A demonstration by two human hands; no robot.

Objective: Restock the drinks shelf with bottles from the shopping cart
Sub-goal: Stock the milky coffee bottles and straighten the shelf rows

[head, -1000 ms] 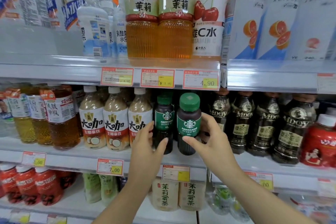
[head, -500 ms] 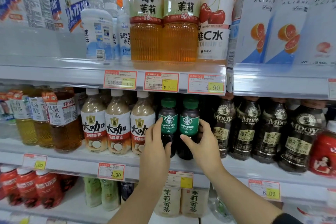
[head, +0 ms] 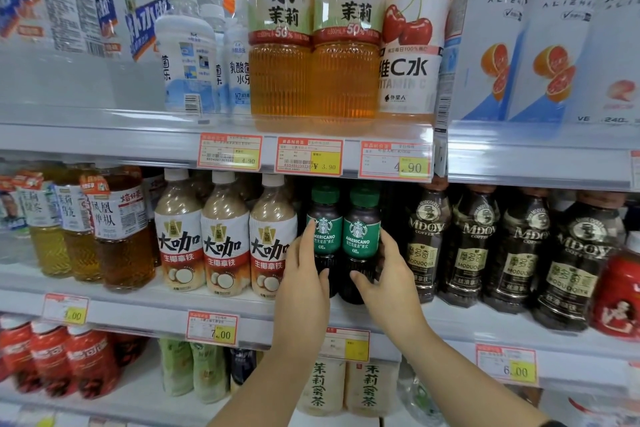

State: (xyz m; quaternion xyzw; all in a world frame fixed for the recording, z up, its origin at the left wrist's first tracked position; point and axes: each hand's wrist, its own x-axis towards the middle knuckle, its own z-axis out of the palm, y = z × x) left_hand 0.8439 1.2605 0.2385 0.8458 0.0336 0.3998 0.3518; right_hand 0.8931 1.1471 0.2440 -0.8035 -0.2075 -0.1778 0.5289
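Two dark coffee bottles with green caps and green Americano labels stand side by side on the middle shelf (head: 450, 319). My left hand (head: 306, 274) wraps the lower part of the left Americano bottle (head: 323, 229). My right hand (head: 384, 277) holds the lower part of the right Americano bottle (head: 362, 232). Both bottles are upright and sit level with the front row. The shopping cart is out of view.
Milky coffee bottles (head: 225, 236) stand directly left of the pair, dark MDOY coffee bottles (head: 426, 239) directly right. Tall tea bottles (head: 313, 38) fill the shelf above, whose price-tag rail (head: 308, 156) overhangs the caps. Tea and red bottles fill the lower shelf.
The right bottle has gone from the shelf's front edge back into line beside the left one. Both hands moved inward with the bottles and now grip them lower down.
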